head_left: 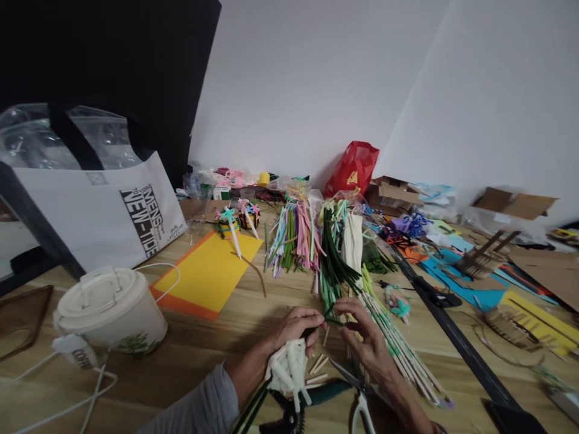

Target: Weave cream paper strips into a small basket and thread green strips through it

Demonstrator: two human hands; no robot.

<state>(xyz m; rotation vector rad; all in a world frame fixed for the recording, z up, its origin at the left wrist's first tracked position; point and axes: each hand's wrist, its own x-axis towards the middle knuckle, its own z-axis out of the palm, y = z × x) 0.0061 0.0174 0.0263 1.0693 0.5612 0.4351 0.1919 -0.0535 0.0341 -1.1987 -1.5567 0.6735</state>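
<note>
My left hand is closed in a pinch on a dark green pipe cleaner, near the middle of the table. A white flower-like bundle of bent pipe cleaners hangs just below that hand, with dark green stems running down to the left. Whether the left fingers also grip the bundle is hidden. Facing it, my right hand has its fingers curled on the other end of the green pipe cleaner. White-handled scissors and dark-handled pliers lie beneath the hands, beside short cut sticks.
Bundles of coloured pipe cleaners lie ahead, with thin sticks to the right. A lidded white pot, a white bag and yellow sheets stand left. A black strip, card and baskets lie right.
</note>
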